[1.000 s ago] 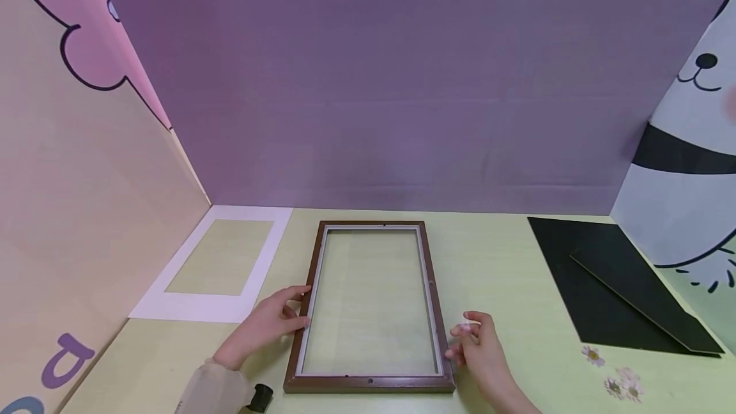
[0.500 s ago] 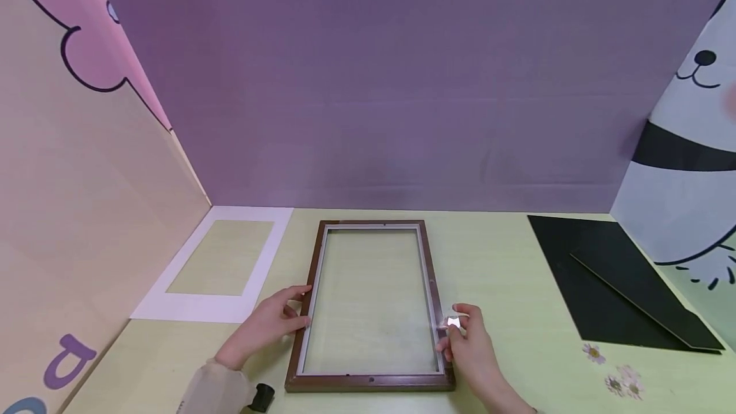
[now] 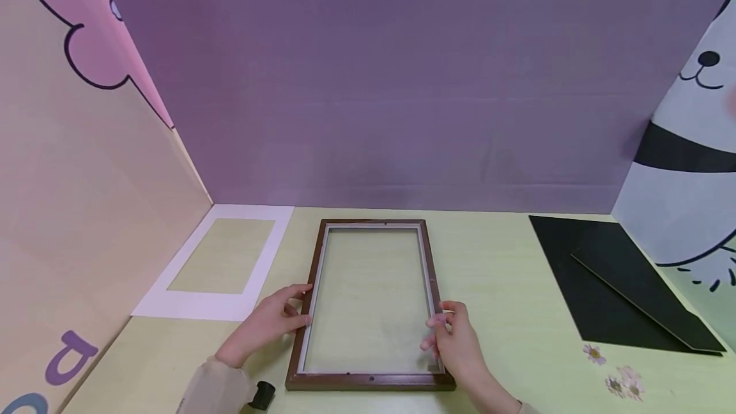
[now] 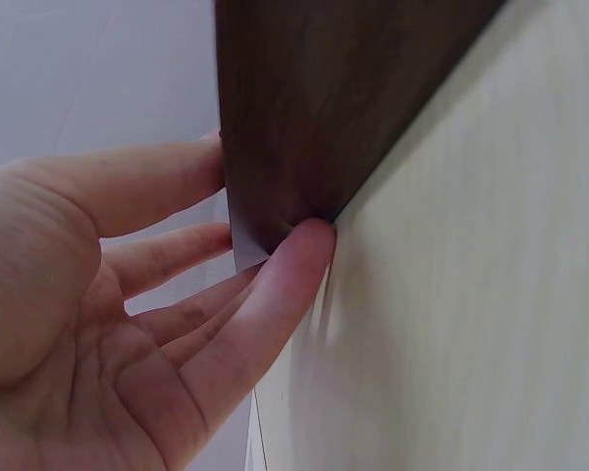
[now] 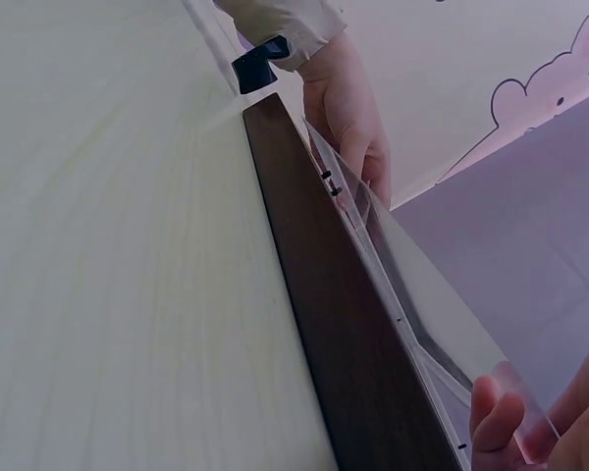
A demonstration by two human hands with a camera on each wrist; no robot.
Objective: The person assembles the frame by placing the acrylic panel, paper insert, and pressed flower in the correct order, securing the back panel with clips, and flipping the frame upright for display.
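My right hand (image 3: pixel 462 347) has moved in over the frame (image 3: pixel 368 383), pinching a clear sheet (image 5: pixel 442 309), left hand (image 3: pixel 270 321) spread alongside — a slip could drop it crooked.

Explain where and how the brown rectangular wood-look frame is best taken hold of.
Likely by both long side rails of the brown rectangular wood-look frame, one hand coming from its left and one from its right. It lies flat on the pale wood-grained table, and the straight rails' outer faces stand above the tabletop, giving purchase. The left hand touches the left rail.
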